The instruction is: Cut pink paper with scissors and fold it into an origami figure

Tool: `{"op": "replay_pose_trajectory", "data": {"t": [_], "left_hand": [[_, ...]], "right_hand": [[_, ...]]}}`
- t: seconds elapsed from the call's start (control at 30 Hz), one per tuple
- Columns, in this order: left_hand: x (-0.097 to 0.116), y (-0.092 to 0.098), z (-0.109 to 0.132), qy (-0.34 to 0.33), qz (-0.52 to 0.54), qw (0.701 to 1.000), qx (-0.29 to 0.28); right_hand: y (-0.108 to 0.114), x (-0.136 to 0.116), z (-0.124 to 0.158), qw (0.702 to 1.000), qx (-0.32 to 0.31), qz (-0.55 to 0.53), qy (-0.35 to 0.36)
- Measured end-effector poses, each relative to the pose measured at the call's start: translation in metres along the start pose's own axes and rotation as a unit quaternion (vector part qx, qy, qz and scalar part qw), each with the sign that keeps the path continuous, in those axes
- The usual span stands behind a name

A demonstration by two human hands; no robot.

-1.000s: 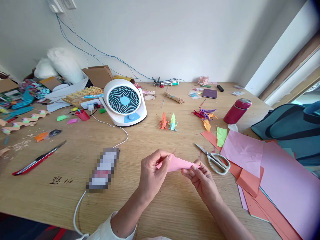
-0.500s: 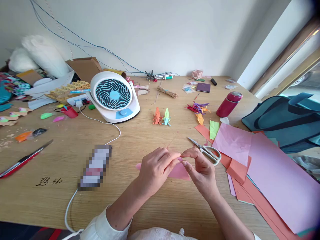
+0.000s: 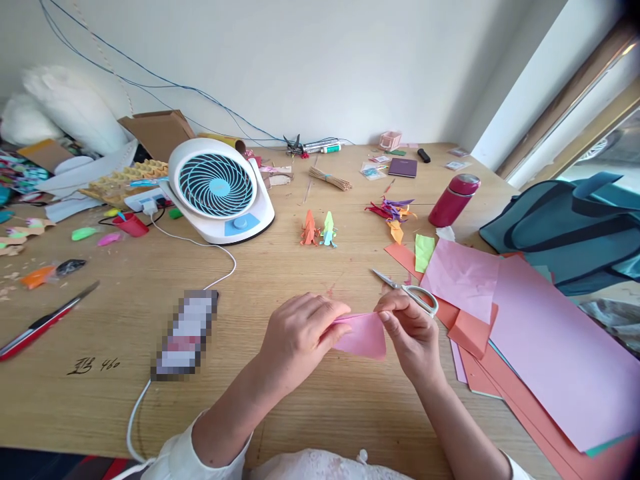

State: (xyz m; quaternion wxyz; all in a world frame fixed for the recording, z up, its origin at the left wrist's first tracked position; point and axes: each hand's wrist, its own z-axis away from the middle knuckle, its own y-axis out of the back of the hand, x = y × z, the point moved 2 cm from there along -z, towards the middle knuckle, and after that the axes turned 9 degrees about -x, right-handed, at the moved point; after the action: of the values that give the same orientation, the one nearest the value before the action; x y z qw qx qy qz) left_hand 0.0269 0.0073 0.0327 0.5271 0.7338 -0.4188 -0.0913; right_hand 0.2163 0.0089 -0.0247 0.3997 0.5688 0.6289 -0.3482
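Observation:
A piece of pink paper, folded along its upper edge, is stretched between my two hands above the table. My left hand pinches its top edge on the left, thumb below and fingers over. At the upper right corner, my right hand grips the paper between thumb and forefinger. Just beyond the right hand lie scissors with pale handles, partly covered by the fingers. Two folded paper figures, an orange one and a green-blue one, stand farther back.
Pink and orange paper sheets cover the right side, beside a red bottle and teal bag. A white fan, a phone and a red-black knife are on the left.
My hands have moved apart along the paper's top edge, the left one shifting leftward. More of the pink paper shows between them. The view has shifted slightly.

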Motion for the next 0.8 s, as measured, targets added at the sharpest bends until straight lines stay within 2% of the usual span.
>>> {"op": "replay_pose_trajectory", "data": {"t": [0.13,0.3,0.5,0.67,0.8], "left_hand": [[-0.011,0.010,0.008,0.020,0.033,0.999,0.019],[-0.022,0.018,0.018,0.088,0.112,0.989,0.049],[-0.025,0.017,0.022,0.162,0.171,0.969,0.078],[-0.025,0.015,0.024,0.197,0.192,0.955,0.110],[-0.026,0.011,0.024,0.214,0.248,0.939,0.105]], "right_hand": [[0.009,0.007,0.001,0.998,0.054,-0.033,-0.011],[0.020,0.018,0.004,0.991,0.111,-0.070,-0.028],[0.025,0.023,0.008,0.988,0.122,-0.089,-0.037],[0.025,0.022,0.008,0.990,0.125,-0.059,0.004],[0.025,0.021,0.008,0.992,0.117,-0.041,0.027]]}}
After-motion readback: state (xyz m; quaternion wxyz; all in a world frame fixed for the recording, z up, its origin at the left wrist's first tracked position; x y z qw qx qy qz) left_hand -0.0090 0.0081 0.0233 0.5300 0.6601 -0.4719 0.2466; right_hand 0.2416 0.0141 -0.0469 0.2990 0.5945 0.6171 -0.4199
